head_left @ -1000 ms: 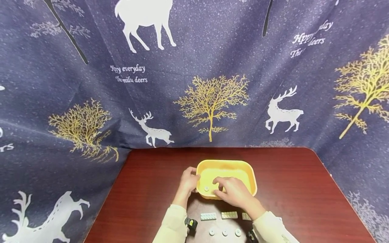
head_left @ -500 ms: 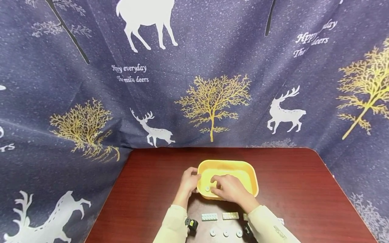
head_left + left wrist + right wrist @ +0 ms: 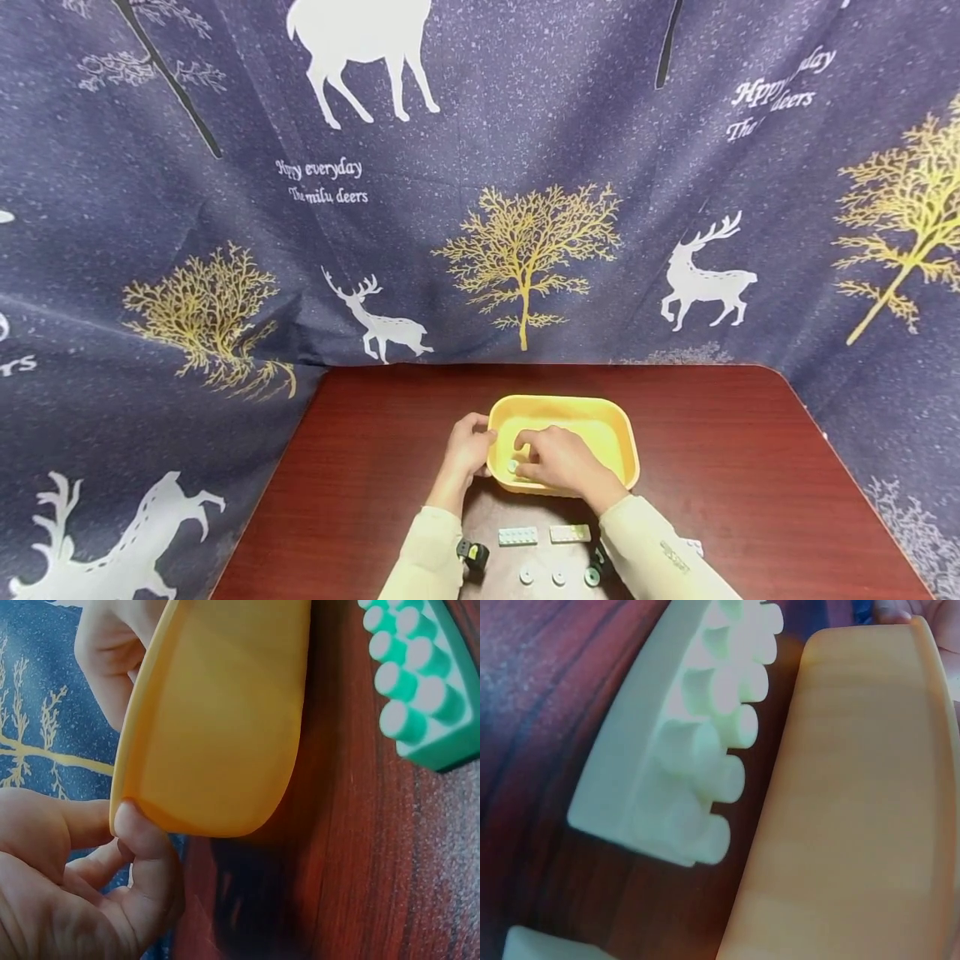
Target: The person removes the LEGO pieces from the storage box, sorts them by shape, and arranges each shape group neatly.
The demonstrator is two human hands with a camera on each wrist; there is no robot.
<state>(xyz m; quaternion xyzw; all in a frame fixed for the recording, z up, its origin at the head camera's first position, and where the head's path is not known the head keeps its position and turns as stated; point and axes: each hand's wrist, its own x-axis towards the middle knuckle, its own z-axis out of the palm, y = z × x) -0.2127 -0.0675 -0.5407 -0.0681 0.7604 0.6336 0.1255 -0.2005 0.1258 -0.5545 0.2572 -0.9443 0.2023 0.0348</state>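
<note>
My left hand point(image 3: 467, 446) grips the left wall of a yellow plastic bin point(image 3: 555, 400). In the left wrist view, the thumb and fingers of that hand point(image 3: 82, 877) pinch the bin's rim. My right hand point(image 3: 562, 458) reaches inside the bin, fingers bent, thumb and index finger apart. Just left of its thumb, a small pale round piece point(image 3: 513, 467) lies on the bin floor near the front left corner. Nothing shows between the right fingertips. The right wrist view has only the bin's outer wall point(image 3: 855, 787), so the right fingers are hidden there.
In front of the bin lie a pale blue studded building block point(image 3: 517, 536) and a pale yellow one point(image 3: 570, 533). Nearer are round pieces point(image 3: 527, 576) in a row. A whitish block point(image 3: 693, 547) shows past the right sleeve. A patterned cloth point(image 3: 480, 250) hangs behind the table.
My right hand has moved slightly left and away from me inside the bin, closer to the round piece. The left hand keeps its grip on the bin.
</note>
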